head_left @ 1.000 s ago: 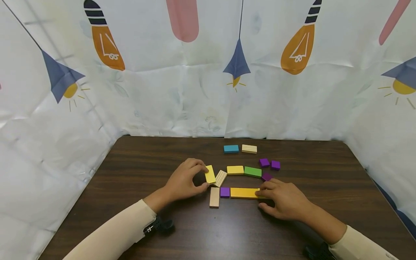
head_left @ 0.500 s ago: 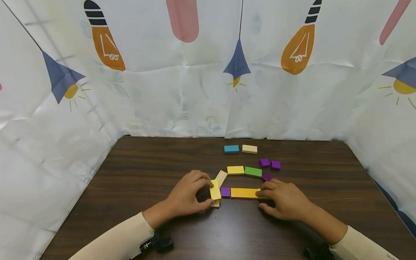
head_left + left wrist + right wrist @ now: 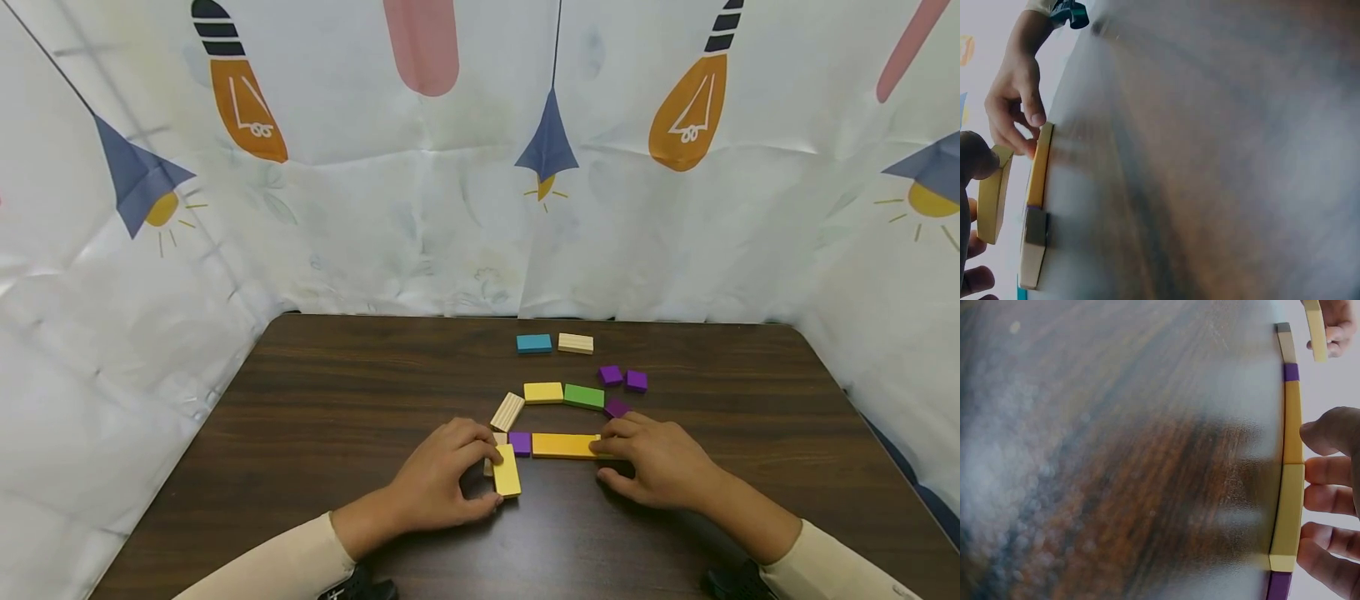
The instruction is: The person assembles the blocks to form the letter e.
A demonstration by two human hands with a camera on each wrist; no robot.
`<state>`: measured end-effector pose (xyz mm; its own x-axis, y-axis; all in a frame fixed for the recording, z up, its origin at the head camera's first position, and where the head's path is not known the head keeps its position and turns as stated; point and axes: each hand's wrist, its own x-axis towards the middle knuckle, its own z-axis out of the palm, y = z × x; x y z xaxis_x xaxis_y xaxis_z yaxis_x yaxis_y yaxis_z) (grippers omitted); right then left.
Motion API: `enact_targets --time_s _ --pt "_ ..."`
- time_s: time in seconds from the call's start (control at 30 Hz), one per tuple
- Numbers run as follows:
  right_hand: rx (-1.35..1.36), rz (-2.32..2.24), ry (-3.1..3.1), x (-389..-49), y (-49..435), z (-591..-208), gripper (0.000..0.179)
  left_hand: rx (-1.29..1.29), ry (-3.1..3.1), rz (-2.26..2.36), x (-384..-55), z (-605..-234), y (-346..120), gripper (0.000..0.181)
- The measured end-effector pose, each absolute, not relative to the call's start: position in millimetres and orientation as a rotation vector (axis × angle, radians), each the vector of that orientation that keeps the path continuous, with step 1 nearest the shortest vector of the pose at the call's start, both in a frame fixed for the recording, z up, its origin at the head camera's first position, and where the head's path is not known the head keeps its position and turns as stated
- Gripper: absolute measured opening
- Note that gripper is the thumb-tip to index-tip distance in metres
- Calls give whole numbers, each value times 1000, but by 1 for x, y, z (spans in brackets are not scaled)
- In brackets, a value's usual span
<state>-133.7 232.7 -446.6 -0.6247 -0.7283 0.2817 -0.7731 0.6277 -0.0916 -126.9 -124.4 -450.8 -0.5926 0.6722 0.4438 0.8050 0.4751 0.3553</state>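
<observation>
My left hand (image 3: 452, 481) pinches a yellow wooden block (image 3: 506, 471) between thumb and fingers. In the left wrist view this yellow block (image 3: 992, 200) is tilted and clear of the table. It partly hides a plain wood block (image 3: 500, 437) at the left end of a row. That row continues with a purple block (image 3: 520, 444) and a long orange block (image 3: 562, 446). My right hand (image 3: 660, 462) rests at the orange block's right end, fingers loosely bent. In the right wrist view its fingertips touch another yellow block (image 3: 1287, 509), mostly covered by the hand from above.
Behind the row, a slanted plain block (image 3: 507, 412), a yellow block (image 3: 543, 393), a green block (image 3: 583, 397) and a purple block (image 3: 617, 408) form an arc. Two purple cubes (image 3: 611, 376), a blue block (image 3: 534, 344) and a plain block (image 3: 575, 343) lie farther back on the table (image 3: 360, 358).
My left hand has carried the yellow block toward me and slightly right, from beside the slanted plain block to the row's near-left end. The right hand has stayed in place.
</observation>
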Motion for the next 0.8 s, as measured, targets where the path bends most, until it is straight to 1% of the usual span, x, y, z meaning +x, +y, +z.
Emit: enact_targets --time_s 0.27,0.8 --pt "1228 285 -2651 -134 232 -446 28 -1313 -2419 -795 -115 -457 -126 38" --pt "1233 296 -2637 -134 232 -446 27 -1304 -2457 -788 -98 -463 -128 37"
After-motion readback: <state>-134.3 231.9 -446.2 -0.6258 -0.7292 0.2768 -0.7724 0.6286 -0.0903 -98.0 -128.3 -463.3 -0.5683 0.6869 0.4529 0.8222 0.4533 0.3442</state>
